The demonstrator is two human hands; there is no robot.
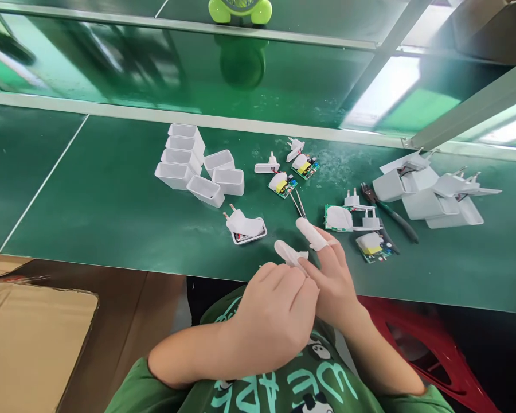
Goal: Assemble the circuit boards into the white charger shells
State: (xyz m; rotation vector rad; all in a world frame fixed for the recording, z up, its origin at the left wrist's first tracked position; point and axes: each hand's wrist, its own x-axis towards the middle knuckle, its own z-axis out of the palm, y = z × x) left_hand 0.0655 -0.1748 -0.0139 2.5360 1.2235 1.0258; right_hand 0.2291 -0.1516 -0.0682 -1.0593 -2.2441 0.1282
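My left hand is closed, its fingertips pinching at the base of a white finger cot on one digit of my right hand. The pinch itself is partly hidden behind my left knuckles. My right hand has its fingers stretched out, and a second white finger cot covers another finger. Just past that fingertip lies a pair of tweezers, its lower end hidden. To the left, a white plug adapter housing lies with its pronged cover tilted over the opening and parts inside.
White open housings stand at the left. Circuit boards with plug covers lie mid-table; more boards lie right, beside green-handled pliers. Housings with pronged covers sit farther right. A metal shelf edge runs behind; a cardboard box stands lower left.
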